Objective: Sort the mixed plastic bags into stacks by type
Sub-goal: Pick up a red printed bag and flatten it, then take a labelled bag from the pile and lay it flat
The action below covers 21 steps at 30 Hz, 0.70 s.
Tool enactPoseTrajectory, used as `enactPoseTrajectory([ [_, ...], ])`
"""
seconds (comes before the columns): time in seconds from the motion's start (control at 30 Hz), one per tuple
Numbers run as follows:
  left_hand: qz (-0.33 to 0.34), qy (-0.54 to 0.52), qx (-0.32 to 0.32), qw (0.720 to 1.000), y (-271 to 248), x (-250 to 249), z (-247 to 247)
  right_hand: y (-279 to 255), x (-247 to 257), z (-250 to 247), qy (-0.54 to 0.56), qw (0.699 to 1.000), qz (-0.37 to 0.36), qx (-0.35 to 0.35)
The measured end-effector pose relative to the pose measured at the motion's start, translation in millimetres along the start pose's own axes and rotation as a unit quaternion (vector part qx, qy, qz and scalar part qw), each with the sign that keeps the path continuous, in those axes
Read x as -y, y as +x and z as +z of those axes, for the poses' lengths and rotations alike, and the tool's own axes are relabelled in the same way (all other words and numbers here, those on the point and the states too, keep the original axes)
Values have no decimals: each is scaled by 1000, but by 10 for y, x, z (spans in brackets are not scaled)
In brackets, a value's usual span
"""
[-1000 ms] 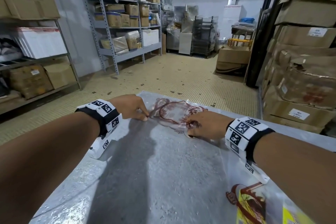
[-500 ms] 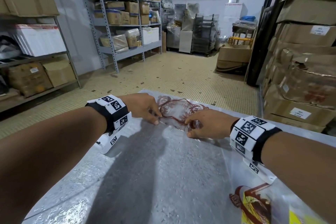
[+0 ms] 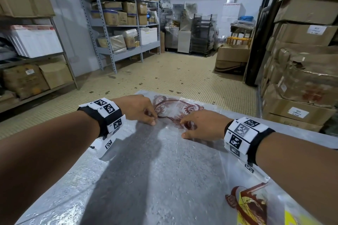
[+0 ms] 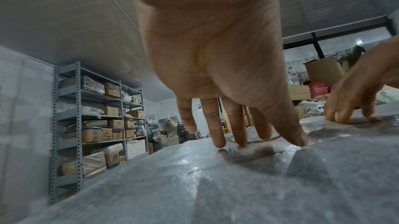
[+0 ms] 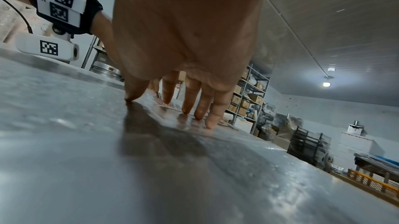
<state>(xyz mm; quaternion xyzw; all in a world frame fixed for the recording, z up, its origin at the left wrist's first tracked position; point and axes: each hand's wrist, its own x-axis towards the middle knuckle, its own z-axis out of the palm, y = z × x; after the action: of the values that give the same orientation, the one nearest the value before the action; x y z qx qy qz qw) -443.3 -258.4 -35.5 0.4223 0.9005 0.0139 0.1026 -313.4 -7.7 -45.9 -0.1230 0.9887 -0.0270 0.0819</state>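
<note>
A clear plastic bag with a dark red ornate print lies flat at the far end of the grey table. My left hand presses its fingertips down on the bag's near left edge. My right hand does the same on the near right edge, thumb spread out on the table. Both wrist views show straight fingers with only the tips touching the plastic; nothing is pinched. A second clear bag with a red and yellow print lies at the table's near right corner, under my right forearm.
Metal shelves with cardboard boxes line the left wall. Stacked cartons stand close to the table's right side. Beyond the table's far edge is a tiled floor, with more boxes and racks at the back of the room.
Both hands have drawn closer together on the red-print bag; the left hand slid right along its near edge. The bag stays flat on the table.
</note>
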Motion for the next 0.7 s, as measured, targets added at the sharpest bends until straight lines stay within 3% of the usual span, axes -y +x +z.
enactPoseTrajectory([
  [0.3, -28, 33, 0, 999, -67, -119, -33, -18, 19, -13, -8, 1000, 0, -9],
  [0.47, -39, 45, -36, 998, -205, -315, -212, -123, 89, -234, 27, 999, 2, -36],
  [0.7, -26, -18, -102, 994, -544, -1158, -537, -970, -18, -771, 25, 997, 35, -66],
])
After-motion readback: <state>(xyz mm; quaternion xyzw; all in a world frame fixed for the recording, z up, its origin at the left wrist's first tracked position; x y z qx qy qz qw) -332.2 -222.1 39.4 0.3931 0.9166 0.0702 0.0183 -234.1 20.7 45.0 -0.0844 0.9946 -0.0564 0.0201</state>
